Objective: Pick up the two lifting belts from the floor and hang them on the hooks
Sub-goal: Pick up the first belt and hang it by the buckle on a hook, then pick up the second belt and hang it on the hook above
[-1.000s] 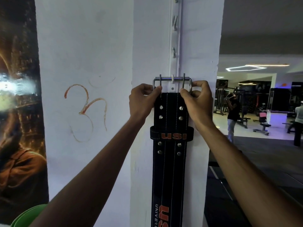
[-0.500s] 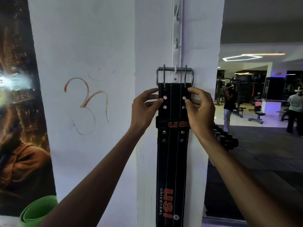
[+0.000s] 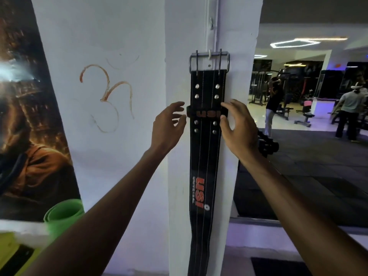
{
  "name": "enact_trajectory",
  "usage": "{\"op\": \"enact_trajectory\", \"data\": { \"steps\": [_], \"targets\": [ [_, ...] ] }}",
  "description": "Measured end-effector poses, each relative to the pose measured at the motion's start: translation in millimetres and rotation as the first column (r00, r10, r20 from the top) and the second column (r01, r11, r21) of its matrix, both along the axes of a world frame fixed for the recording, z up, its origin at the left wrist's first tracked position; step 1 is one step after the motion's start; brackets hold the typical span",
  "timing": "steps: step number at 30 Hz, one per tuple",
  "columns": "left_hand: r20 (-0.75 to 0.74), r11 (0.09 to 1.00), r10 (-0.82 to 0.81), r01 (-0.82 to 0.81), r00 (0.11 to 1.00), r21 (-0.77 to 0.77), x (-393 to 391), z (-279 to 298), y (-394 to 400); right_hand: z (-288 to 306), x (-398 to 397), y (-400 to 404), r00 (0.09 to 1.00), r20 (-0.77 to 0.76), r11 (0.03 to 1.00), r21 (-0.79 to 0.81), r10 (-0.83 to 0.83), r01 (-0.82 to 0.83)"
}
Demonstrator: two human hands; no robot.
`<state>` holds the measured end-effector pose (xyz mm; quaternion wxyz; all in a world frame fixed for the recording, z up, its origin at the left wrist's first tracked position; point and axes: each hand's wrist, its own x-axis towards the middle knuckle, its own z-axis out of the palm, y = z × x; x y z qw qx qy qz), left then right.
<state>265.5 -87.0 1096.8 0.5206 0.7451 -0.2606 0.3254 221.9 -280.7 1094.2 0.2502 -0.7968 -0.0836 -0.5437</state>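
A black leather lifting belt point(image 3: 205, 156) with orange lettering hangs straight down the white pillar. Its steel buckle point(image 3: 209, 61) is caught on a small white hook point(image 3: 209, 53) of the vertical hook rail. Another hook point(image 3: 211, 21) sits higher on the rail. My left hand point(image 3: 169, 124) hovers just left of the belt's keeper loop, fingers spread, holding nothing. My right hand point(image 3: 239, 124) is on the belt's right edge at the same height, fingers apart, fingertips close to or touching the loop. No second belt is in view.
The white pillar point(image 3: 179, 176) stands directly ahead, with a poster wall point(image 3: 29, 116) at the left and a rolled green mat point(image 3: 63, 210) below it. Dumbbells point(image 3: 266, 144) lie behind the pillar's right side. People point(image 3: 350, 108) and gym machines are far off at the right.
Both hands let go of the buckle and slid down the belt, then opened and drew slightly off it. The belt now hangs by its buckle from the hook.
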Motion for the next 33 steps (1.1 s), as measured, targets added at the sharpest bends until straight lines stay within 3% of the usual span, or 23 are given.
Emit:
{"op": "enact_trajectory", "data": {
  "steps": [4, 9, 11, 16, 21, 25, 30, 33],
  "targets": [
    [-0.033, 0.993, 0.111, -0.11, 0.993, 0.049, -44.3, -48.9, 25.5, -53.5, -35.0, 19.5, 1.0, -0.003, 0.999, -0.036, 0.011, -0.011],
    [-0.063, 0.922, 0.296, -0.269, 0.953, 0.278, -99.4, -149.9, 76.0, -165.8, -74.1, 67.4, 0.972, -0.232, 0.985, -0.156, 0.032, -0.07],
    [-0.113, 0.885, 0.345, -0.283, 0.932, 0.369, -119.3, -197.0, 107.1, -213.9, -90.6, 95.2, 0.939, -0.338, 0.979, -0.16, 0.064, -0.124],
    [-0.376, 0.874, 0.408, -0.237, 0.832, 0.424, -171.1, -338.8, 193.4, -342.4, -135.5, 177.9, 0.786, -0.602, 0.969, -0.08, 0.141, -0.235],
    [-0.663, 0.885, 0.443, -0.174, 0.604, 0.432, -235.1, -504.7, 293.3, -486.3, -179.9, 275.6, 0.54, -0.818, 0.943, 0.007, 0.197, -0.333],
    [-0.859, 0.904, 0.425, -0.189, 0.284, 0.385, -279.9, -630.4, 372.0, -617.8, -215.2, 361.8, 0.287, -0.94, 0.943, 0.086, 0.184, -0.323],
    [-0.897, 0.891, 0.437, -0.171, 0.069, 0.421, -312.9, -782.3, 436.8, -797.1, -234.9, 445.2, 0.023, -0.988, 0.941, 0.14, 0.154, -0.309],
    [-0.897, 0.882, 0.436, -0.164, -0.069, 0.441, -329.7, -880.6, 466.1, -907.1, -233.8, 484.5, -0.09, -0.984, 0.935, 0.172, 0.151, -0.309]
  ]
}}
